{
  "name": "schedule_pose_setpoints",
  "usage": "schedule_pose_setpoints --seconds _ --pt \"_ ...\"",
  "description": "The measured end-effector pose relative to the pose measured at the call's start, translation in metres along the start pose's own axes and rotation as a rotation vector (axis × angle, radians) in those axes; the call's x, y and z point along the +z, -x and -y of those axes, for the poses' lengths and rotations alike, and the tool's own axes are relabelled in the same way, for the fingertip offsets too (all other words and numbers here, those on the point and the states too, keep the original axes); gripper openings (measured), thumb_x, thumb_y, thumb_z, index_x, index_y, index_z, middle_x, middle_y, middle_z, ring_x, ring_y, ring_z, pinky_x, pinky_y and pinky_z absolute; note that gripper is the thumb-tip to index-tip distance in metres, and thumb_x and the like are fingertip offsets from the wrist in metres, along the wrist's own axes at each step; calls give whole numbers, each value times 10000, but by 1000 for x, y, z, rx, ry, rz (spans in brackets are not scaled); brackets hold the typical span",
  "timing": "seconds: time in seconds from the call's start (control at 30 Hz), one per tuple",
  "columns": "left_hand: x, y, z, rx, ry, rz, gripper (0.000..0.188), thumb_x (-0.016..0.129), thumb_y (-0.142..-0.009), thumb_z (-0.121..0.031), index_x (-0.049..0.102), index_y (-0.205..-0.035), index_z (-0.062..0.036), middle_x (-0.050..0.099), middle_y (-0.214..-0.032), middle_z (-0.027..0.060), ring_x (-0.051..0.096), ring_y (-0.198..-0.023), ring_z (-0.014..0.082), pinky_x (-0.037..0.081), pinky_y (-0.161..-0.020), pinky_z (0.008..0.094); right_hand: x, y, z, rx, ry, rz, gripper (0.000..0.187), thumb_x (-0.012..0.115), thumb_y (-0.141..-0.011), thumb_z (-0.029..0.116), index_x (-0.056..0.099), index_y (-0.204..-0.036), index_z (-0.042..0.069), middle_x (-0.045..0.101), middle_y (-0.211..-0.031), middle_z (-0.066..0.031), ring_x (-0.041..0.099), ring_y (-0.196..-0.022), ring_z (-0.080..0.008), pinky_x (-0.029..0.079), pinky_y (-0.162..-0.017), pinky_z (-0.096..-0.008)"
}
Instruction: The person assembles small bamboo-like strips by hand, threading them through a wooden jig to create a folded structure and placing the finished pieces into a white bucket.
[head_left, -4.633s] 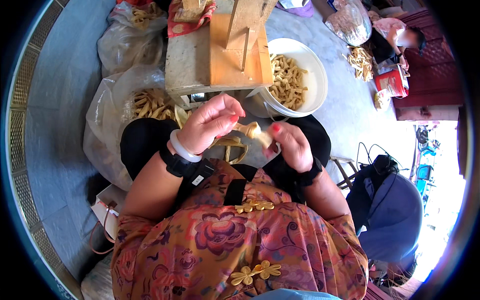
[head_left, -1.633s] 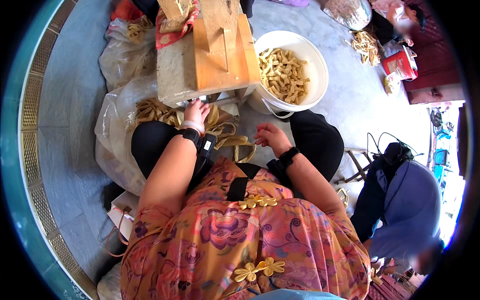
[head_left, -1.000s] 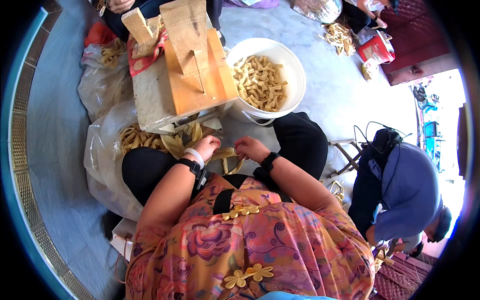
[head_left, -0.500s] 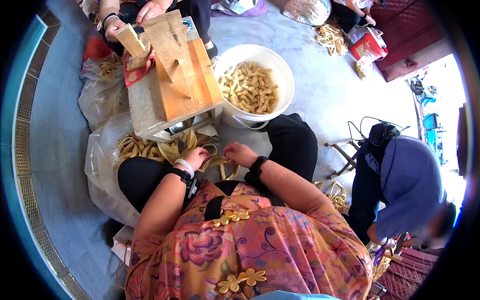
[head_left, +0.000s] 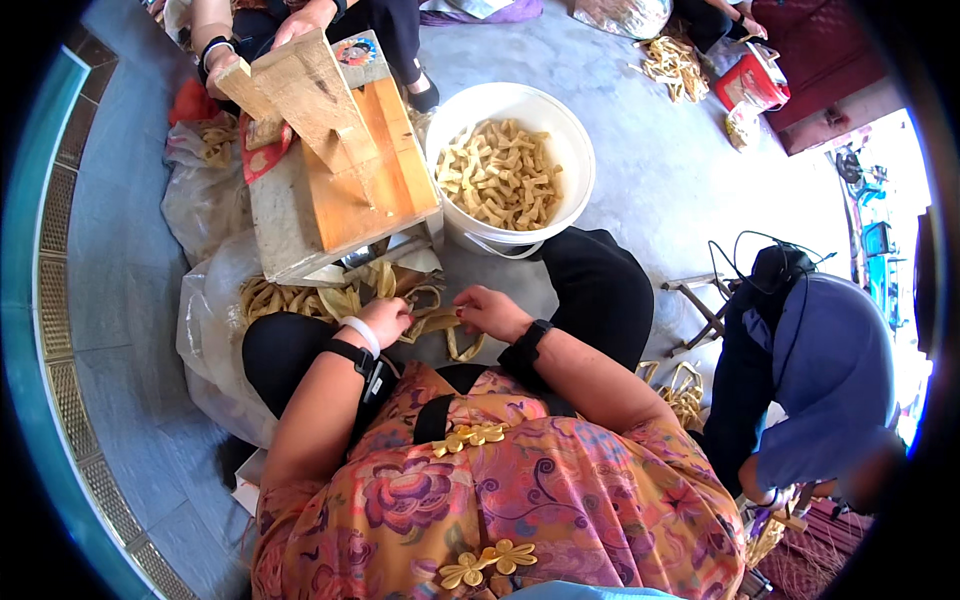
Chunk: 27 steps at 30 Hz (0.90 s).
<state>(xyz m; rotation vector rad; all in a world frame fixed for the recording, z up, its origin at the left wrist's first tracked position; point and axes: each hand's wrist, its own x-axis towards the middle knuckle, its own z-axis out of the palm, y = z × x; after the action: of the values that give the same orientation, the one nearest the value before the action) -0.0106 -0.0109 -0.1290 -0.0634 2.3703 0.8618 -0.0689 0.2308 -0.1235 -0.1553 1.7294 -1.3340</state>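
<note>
My left hand (head_left: 387, 322), with a white bangle and a black strap at its wrist, is closed at the end of a pale yellow strip (head_left: 434, 323). The strip spans the gap toward my right hand (head_left: 490, 312), whose fingertips are pinched at its other side. A loop of strip hangs below them. More strips (head_left: 278, 300) lie in a large clear plastic bag (head_left: 215, 335) by my left knee. Past my hands stands a white bucket (head_left: 580, 170) holding many short, knotted-looking yellow pieces (head_left: 500, 178).
Ahead stands a low bench (head_left: 285, 245) with an orange-brown board (head_left: 405, 185) and a wooden device (head_left: 315, 95) handled by another person (head_left: 300, 20). A person in blue (head_left: 835, 350) bends at my right, beside a stool (head_left: 700, 310). Strip piles (head_left: 675, 68) lie on the floor.
My hands stay close together, with the right fingers drawn in a little. Across the bench, the other person's wooden lever has tipped toward the left. The whole view has shifted slightly.
</note>
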Motion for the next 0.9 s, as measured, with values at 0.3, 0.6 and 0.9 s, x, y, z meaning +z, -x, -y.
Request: schedule_pose_setpoints --seconds 0.3,0.6,0.9 --pt "13 -18 -2 255 252 -39 179 586 -864 -165 636 -999 -60 661 -923 144 635 -875 294 490 -775 361 -87 -9 115 -275 147 -205 198 563 -877 73 608 -1056 3 639 -866 -58 621 -717 -124 514 -644 -258" --pt "14 -21 -4 250 336 48 236 596 -857 -180 598 -1028 -19 640 -897 151 620 -855 309 489 -741 370 -160 -137 99 23 803 -229 214 543 -814 96 671 -979 49 680 -942 -158 637 -919 -291 484 -818 -360" --pt "-44 -14 -54 282 -42 166 285 578 -867 -256 595 -1043 -32 639 -914 183 613 -864 349 485 -740 415 -146 -178 75 116 1124 -292 215 553 -802 75 614 -995 2 636 -1043 -227 599 -1028 -362 486 -862 -422"
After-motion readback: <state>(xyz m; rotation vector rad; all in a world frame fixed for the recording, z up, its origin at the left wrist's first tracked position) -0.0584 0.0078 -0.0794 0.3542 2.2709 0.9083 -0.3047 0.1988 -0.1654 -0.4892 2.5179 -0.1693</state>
